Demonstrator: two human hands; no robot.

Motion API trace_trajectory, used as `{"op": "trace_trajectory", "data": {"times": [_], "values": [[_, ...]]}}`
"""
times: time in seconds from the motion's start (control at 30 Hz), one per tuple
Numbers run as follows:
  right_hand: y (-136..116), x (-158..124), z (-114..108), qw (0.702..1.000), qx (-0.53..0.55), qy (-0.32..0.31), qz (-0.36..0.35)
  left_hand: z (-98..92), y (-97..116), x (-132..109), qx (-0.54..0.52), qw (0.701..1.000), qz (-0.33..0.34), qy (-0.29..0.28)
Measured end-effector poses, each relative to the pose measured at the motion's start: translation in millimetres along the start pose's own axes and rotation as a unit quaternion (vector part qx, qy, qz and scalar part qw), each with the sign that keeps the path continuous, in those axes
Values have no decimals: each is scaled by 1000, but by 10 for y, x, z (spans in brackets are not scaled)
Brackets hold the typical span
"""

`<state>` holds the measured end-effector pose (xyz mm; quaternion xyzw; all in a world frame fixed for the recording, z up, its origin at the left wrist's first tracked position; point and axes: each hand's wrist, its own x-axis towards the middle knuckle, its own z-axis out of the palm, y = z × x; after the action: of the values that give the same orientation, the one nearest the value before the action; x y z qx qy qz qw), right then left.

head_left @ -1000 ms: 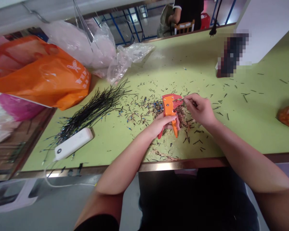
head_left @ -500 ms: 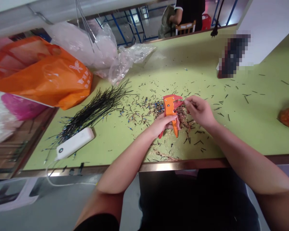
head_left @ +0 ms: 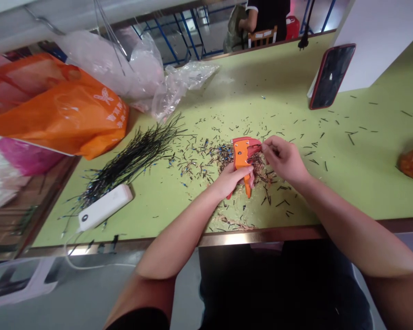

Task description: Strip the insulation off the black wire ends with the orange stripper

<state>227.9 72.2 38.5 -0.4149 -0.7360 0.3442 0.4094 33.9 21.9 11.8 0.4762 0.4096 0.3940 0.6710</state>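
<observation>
My left hand (head_left: 229, 180) is wrapped round the handles of an orange and red wire stripper (head_left: 241, 158), held upright over the table with its red jaws pointing right and closed together. Fingers pinched, my right hand (head_left: 285, 160) is right at the tips of those jaws. Whatever sits in the pinch is too small to make out. Beneath the tool lies a heap of cut scraps (head_left: 224, 156), dark and copper coloured with blue bits. Off to the left, a long bundle of black wires (head_left: 134, 151) with blue ends rests on the green table (head_left: 172, 206).
A white power bank (head_left: 106, 207) with a cable lies against the wires. Behind are an orange bag (head_left: 89, 119) and clear plastic bags (head_left: 189, 75). A phone (head_left: 331, 78) leans on a white box (head_left: 375, 46). Across the table sits a person (head_left: 270, 18).
The stripper's jaws stood apart half a second ago and are now closed together as my left hand squeezes. My right hand stays at the jaw tips. The whole view has shifted slightly.
</observation>
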Motion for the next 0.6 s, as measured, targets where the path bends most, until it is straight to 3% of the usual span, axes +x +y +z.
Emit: {"op": "trace_trajectory", "data": {"times": [0.23,0.6], "values": [[-11,-14,12,1000,16,6,1,55,-33,23,4,1000,22,-1],[46,-12,96,997,68,28,-40,187,-69,15,-97,995,-1,-3]]}}
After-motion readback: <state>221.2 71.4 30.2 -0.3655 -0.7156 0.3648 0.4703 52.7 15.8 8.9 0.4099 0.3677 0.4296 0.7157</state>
